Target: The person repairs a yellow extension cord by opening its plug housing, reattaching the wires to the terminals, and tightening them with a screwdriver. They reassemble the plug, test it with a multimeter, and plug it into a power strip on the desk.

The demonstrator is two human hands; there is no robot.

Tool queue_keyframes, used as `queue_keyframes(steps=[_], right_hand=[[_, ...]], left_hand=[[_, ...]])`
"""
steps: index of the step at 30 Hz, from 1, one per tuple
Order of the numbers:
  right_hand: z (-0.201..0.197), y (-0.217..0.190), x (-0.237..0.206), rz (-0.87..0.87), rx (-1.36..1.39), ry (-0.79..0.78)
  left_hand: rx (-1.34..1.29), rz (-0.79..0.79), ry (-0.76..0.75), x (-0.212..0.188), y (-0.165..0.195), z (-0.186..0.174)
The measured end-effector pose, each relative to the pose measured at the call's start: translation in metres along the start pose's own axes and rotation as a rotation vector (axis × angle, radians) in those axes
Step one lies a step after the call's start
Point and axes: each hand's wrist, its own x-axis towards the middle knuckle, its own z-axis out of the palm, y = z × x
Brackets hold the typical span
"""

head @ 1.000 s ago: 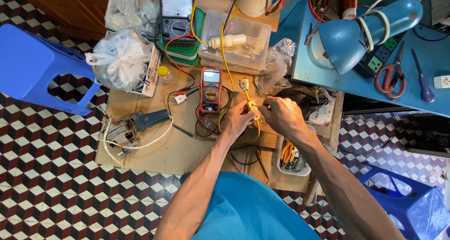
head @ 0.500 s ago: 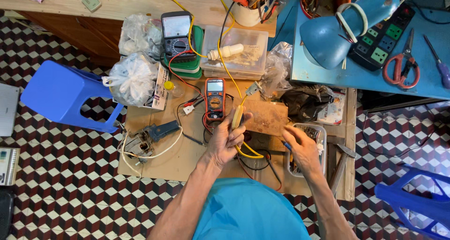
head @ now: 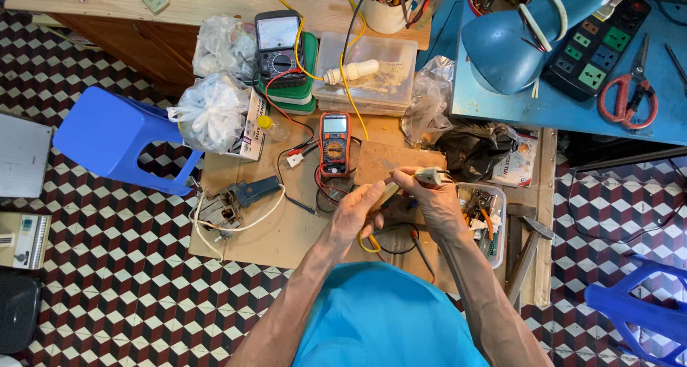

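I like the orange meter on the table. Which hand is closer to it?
Left. The left hand lies just below and right of the orange meter. The right hand is farther right, its grip on a small white plug.

- Small white plug-like part (head: 431,176): pale plastic, lying roughly level, pinched at the fingers of the right hand (head: 436,204) above the bench (head: 286,231).
- Pale stick-shaped piece (head: 387,193): slanted, held at the left hand (head: 356,213), its upper end just beside the white part.
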Motion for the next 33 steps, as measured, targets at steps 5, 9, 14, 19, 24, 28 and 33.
queue_keyframes(steps=[5,9,14,19,24,28,33], right_hand=[[-0.008,0.020,0.005,0.046,0.091,0.022],[-0.018,0.031,0.008,0.167,0.219,0.009],[-0.016,0.037,0.006,0.202,0.258,0.018],[-0.007,0.033,-0.002,0.194,0.262,0.035],[-0.004,0.031,-0.006,0.203,0.269,0.048],[-0.002,0.035,-0.006,0.183,0.255,0.044],[-0.006,0.036,-0.004,0.197,0.293,0.029]], left_hand=[[0.618,0.250,0.171,-0.011,0.001,0.012],[0.663,0.224,0.167,-0.017,0.003,0.016],[0.672,0.217,0.163,-0.019,0.005,0.012],[0.809,0.442,0.299,-0.017,0.002,0.016],[0.922,0.533,0.366,-0.018,0.002,0.020],[0.967,0.524,0.415,-0.019,0.002,0.021],[0.937,0.515,0.340,-0.019,0.001,0.018]])
